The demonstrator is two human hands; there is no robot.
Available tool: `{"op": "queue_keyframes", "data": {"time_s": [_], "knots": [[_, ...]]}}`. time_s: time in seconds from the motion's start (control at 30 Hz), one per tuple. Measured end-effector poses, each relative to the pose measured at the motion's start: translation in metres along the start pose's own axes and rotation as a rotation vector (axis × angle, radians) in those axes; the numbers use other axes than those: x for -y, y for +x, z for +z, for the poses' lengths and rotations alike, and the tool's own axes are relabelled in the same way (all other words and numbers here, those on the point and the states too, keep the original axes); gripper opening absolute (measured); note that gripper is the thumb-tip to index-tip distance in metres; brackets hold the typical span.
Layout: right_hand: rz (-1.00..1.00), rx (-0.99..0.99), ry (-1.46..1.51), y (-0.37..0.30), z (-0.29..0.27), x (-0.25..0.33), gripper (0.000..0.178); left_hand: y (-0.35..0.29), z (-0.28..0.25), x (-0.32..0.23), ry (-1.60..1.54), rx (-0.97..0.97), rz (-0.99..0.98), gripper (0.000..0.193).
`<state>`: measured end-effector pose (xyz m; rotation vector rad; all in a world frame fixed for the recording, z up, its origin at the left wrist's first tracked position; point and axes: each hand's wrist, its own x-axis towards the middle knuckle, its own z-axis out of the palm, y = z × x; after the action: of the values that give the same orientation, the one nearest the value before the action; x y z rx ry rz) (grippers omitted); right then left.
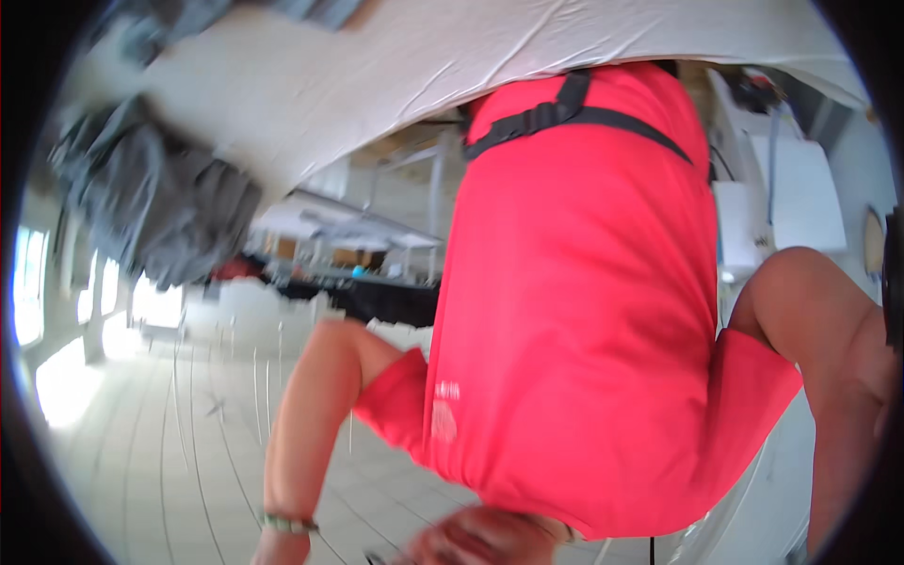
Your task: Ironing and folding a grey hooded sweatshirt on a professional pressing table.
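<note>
The scene appears upside down, with my red shirt and a black strap with a buckle filling the middle. My left forearm comes down at the left with a bracelet at the wrist; the hand is cut off by the lower edge. My bent right arm stands at the right rim. Blurred skin beside it may be part of my right hand, whose fingers cannot be made out. A dark object shows at that rim, too cropped to name.
A pale sheet-covered surface spans the top. Crumpled grey cloth hangs by it at the left. Behind are a table, bright windows, tiles and white equipment.
</note>
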<state>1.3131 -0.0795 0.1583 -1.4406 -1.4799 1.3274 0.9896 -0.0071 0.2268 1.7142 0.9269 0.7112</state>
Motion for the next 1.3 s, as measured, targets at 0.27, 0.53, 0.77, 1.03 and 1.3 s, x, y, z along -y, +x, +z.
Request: {"op": "queue_keyframes", "data": {"time_s": [0.27, 0.53, 0.77, 1.03, 1.3], "knots": [[-0.189, -0.106, 0.219, -0.008, -0.019, -0.019, 0.048, -0.001, 0.029, -0.079, 0.323, 0.021, -0.054, 0.026], [-0.241, -0.108, 0.165, -0.013, -0.02, -0.023, 0.045, -0.041, 0.038, -0.062, 0.341, -0.093, -0.098, 0.035], [-0.176, -0.207, 0.124, -0.038, -0.015, 0.03, 0.043, -0.034, 0.009, -0.066, 0.301, -0.056, -0.147, 0.043], [-0.745, -0.659, 0.18, -0.067, -0.054, 0.12, 0.042, 0.006, -0.029, -0.24, 0.698, -0.102, 0.383, 0.054], [-1.77, -0.768, -0.573, -0.113, -0.057, 0.307, 0.04, -0.07, -0.117, -0.251, 0.468, -0.821, 1.384, 0.065]]}}
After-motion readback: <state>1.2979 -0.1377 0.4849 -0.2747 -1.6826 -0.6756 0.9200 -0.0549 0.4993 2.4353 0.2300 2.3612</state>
